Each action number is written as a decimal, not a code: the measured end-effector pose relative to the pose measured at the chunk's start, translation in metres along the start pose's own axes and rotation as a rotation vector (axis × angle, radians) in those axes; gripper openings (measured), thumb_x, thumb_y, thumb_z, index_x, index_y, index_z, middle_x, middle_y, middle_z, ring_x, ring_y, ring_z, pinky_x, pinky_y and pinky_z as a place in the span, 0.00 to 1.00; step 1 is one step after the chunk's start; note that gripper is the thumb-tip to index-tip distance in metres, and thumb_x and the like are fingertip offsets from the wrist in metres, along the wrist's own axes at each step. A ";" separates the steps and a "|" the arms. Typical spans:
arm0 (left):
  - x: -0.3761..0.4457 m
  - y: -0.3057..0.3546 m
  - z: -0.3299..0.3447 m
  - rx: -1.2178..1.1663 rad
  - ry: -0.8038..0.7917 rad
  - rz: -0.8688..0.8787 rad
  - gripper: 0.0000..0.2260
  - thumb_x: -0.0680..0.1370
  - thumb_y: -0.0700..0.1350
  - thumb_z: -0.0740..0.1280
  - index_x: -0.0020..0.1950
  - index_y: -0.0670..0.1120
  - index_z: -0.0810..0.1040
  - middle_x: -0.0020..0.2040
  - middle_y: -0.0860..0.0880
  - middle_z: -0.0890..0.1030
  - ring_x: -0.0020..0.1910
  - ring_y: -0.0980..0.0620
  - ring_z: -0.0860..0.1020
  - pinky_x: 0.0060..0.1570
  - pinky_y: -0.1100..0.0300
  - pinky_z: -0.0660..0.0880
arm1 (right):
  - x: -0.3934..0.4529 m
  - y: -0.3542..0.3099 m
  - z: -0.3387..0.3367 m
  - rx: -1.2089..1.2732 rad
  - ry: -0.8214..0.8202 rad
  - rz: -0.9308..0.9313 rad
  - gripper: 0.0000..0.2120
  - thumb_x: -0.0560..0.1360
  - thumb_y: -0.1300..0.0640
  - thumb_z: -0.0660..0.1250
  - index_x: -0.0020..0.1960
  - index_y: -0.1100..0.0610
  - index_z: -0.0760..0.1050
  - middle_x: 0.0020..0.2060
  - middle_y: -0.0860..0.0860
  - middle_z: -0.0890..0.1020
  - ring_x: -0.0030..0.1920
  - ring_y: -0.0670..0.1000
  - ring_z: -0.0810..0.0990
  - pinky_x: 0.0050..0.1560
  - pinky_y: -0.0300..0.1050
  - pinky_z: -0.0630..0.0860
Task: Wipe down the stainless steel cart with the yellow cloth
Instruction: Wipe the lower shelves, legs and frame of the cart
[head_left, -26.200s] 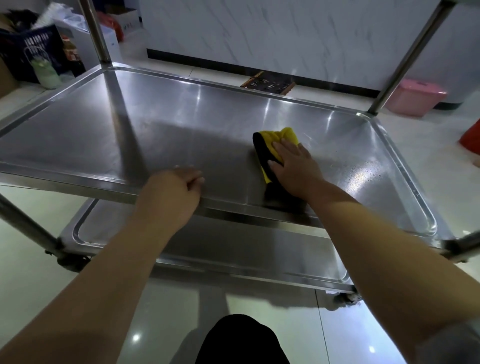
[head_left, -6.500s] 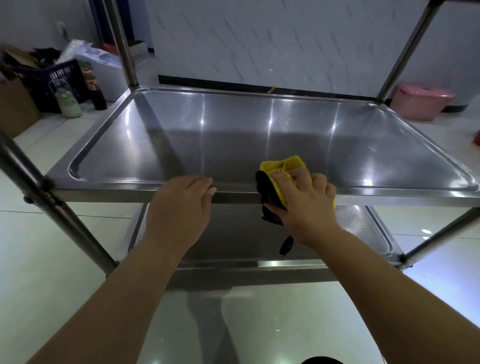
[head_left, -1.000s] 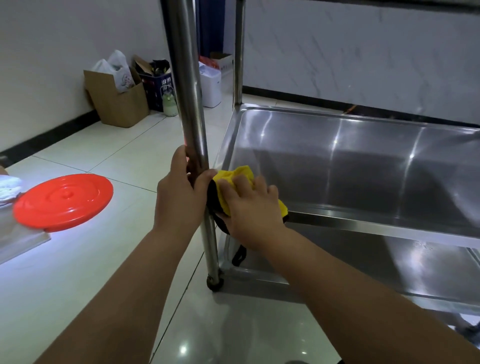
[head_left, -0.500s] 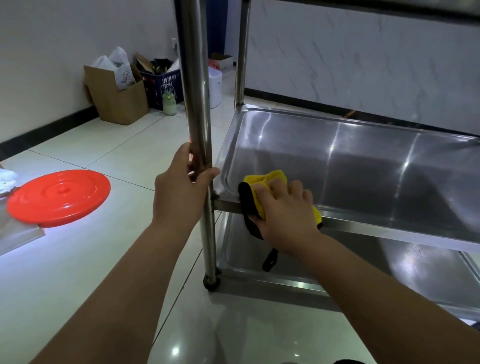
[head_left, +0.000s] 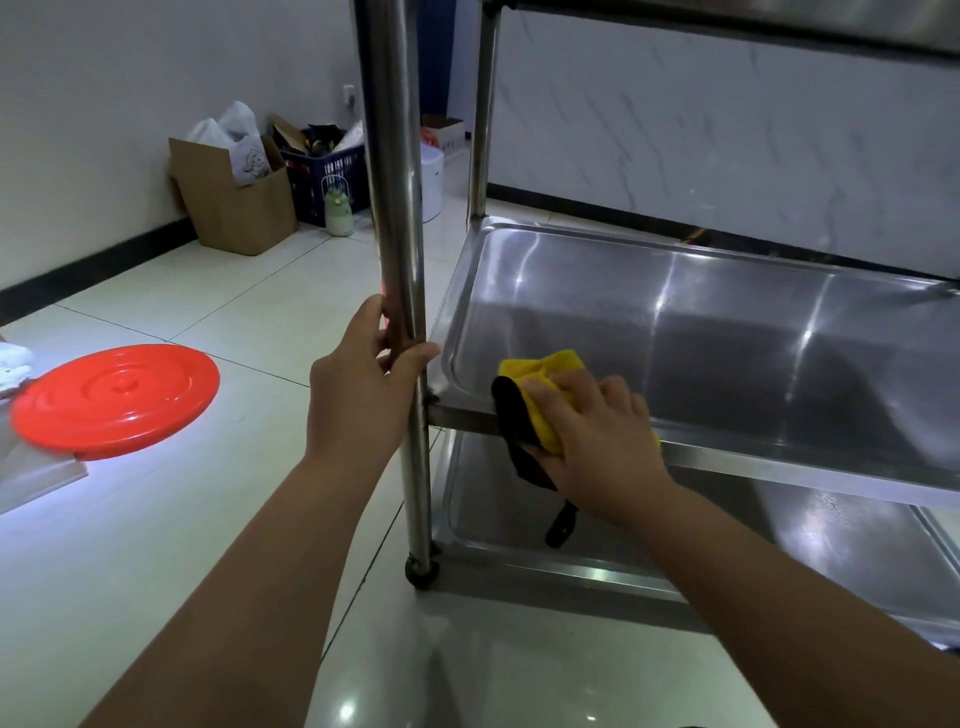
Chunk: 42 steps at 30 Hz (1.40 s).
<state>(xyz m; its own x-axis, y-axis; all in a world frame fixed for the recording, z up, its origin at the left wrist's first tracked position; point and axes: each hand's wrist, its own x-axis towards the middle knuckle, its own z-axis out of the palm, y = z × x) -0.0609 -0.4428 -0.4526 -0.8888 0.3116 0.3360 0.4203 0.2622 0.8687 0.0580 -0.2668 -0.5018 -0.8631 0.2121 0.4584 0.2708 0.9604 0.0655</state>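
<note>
The stainless steel cart (head_left: 727, 332) fills the right half of the head view, with a middle shelf, a lower shelf (head_left: 675, 535) and upright posts. My right hand (head_left: 597, 441) grips the yellow cloth (head_left: 545, 379), which has a black backing, and holds it over the front rim of the middle shelf near its left corner. A black loop of the cloth hangs below the rim. My left hand (head_left: 363, 395) is wrapped around the near left post (head_left: 397, 208) just above the shelf.
A red round lid (head_left: 117, 400) lies on a low surface at the left. A cardboard box (head_left: 234, 202), a dark crate (head_left: 327, 176) and a pale bottle (head_left: 338, 210) stand by the far wall. A caster (head_left: 422, 571) sits on the glossy tiled floor.
My right hand has slid the cloth rightward along the shelf's front rim, away from the post. My left hand keeps its hold on the post.
</note>
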 end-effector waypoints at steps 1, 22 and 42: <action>0.000 0.000 0.001 -0.001 -0.003 -0.005 0.17 0.75 0.47 0.69 0.63 0.53 0.71 0.51 0.57 0.78 0.50 0.56 0.79 0.47 0.65 0.74 | -0.006 0.010 -0.002 -0.008 0.011 0.014 0.26 0.68 0.37 0.57 0.63 0.47 0.71 0.56 0.52 0.76 0.43 0.61 0.74 0.41 0.55 0.72; -0.009 0.002 0.006 -0.014 0.041 -0.098 0.20 0.77 0.47 0.67 0.68 0.55 0.67 0.51 0.59 0.75 0.45 0.60 0.75 0.39 0.73 0.70 | 0.011 -0.044 -0.004 0.418 0.030 0.091 0.24 0.65 0.54 0.73 0.61 0.50 0.77 0.56 0.53 0.78 0.48 0.63 0.73 0.46 0.57 0.69; -0.080 0.145 -0.102 0.125 -0.142 -0.703 0.10 0.75 0.49 0.69 0.56 0.54 0.76 0.51 0.55 0.79 0.45 0.58 0.78 0.34 0.67 0.69 | 0.021 -0.051 -0.206 0.795 -0.561 0.260 0.23 0.72 0.55 0.71 0.66 0.47 0.73 0.61 0.49 0.73 0.61 0.54 0.70 0.59 0.47 0.69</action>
<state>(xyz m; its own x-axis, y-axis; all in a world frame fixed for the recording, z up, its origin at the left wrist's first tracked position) 0.0524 -0.5226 -0.3170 -0.9278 0.1446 -0.3439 -0.2158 0.5438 0.8110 0.1138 -0.3481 -0.3126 -0.9490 0.2901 -0.1232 0.2933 0.6701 -0.6818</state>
